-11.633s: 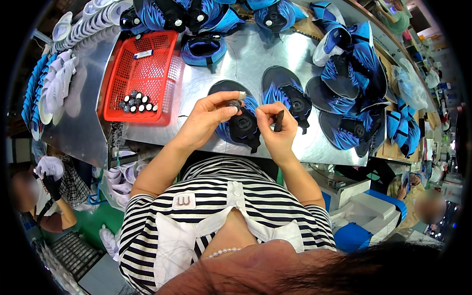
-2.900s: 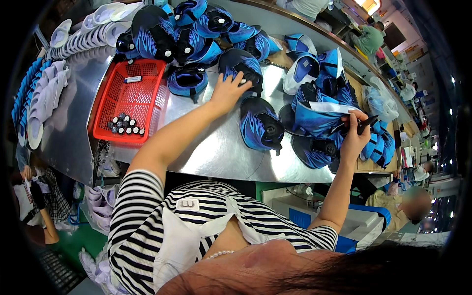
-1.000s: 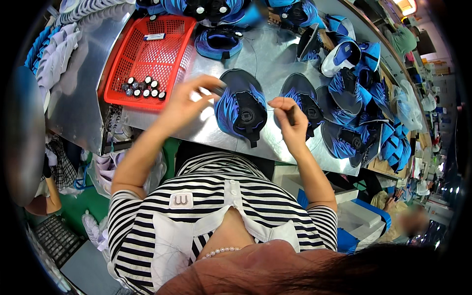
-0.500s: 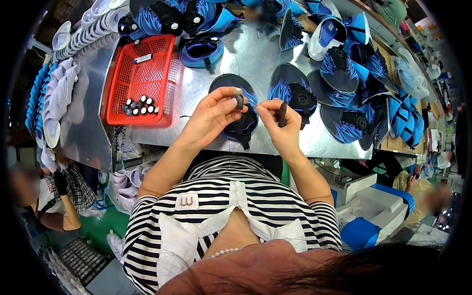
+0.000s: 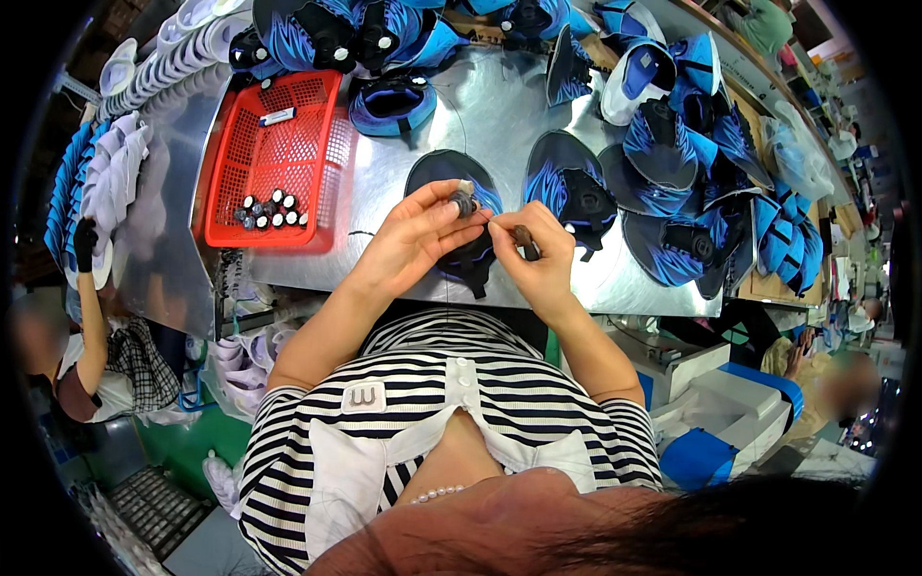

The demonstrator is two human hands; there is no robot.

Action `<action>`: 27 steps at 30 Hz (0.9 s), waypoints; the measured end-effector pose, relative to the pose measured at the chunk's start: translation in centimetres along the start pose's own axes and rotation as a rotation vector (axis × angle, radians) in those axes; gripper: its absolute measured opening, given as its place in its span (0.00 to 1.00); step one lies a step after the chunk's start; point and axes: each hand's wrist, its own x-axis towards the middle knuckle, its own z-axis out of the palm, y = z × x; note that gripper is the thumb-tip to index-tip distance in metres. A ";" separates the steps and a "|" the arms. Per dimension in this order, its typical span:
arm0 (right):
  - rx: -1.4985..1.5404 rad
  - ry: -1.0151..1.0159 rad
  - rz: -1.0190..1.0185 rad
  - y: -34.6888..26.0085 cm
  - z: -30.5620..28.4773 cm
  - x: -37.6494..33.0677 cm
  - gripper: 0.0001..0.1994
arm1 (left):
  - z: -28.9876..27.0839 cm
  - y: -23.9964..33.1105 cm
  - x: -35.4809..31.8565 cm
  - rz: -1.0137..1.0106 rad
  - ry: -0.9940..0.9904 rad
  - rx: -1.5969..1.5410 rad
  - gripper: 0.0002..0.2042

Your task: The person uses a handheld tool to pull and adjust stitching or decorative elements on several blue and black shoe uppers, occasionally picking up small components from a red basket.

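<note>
My left hand (image 5: 408,235) pinches a small dark round lace dial (image 5: 463,203) between thumb and fingers. Close against it, the fingertips of my right hand (image 5: 540,264) are pressed together; whatever thin piece they may grip is too small to make out. A short dark-handled tool (image 5: 524,243) lies tucked in that right hand, its tip hidden. Below both hands a black and blue shoe upper (image 5: 444,165) rests on the metal table (image 5: 384,197), partly covered by them. Just right of it lies a similar upper (image 5: 567,178) with a round black part on it.
To the left stands a red plastic basket (image 5: 274,238) holding several white-topped dials (image 5: 279,195) and a small white tube (image 5: 278,117). Blue and black uppers (image 5: 663,144) are heaped at the right; a blue shoe (image 5: 392,104) sits behind. White soles (image 5: 115,163) stack far left, near a co-worker's gloved hand (image 5: 84,240).
My right hand has moved left and slightly down, bringing its fingertips up to the dial. My left hand has dipped a little. At the far left, the co-worker's gloved hand has risen toward the stack.
</note>
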 end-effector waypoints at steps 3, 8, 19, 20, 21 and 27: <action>-0.002 -0.040 0.014 0.1 0.0 0.1 0.04 | -0.3 0.2 -0.1 0.013 0.005 0.147 0.16; -0.012 -0.111 0.097 0.2 0.2 0.0 0.04 | 0.1 0.5 -0.5 0.098 0.053 0.522 0.18; -0.132 -0.075 0.090 0.5 0.3 1.6 0.11 | -0.6 1.5 -1.5 0.743 -0.021 1.648 0.25; 0.228 -0.037 0.340 1.6 0.5 2.1 0.08 | -0.6 1.8 -1.6 0.895 -0.040 1.835 0.23; 0.547 -0.003 0.499 2.7 0.9 3.0 0.07 | -1.0 1.4 -1.9 0.821 -0.189 1.879 0.20; 0.899 0.059 0.788 4.1 4.3 0.4 0.11 | 1.5 3.0 -2.0 0.312 0.011 0.771 0.07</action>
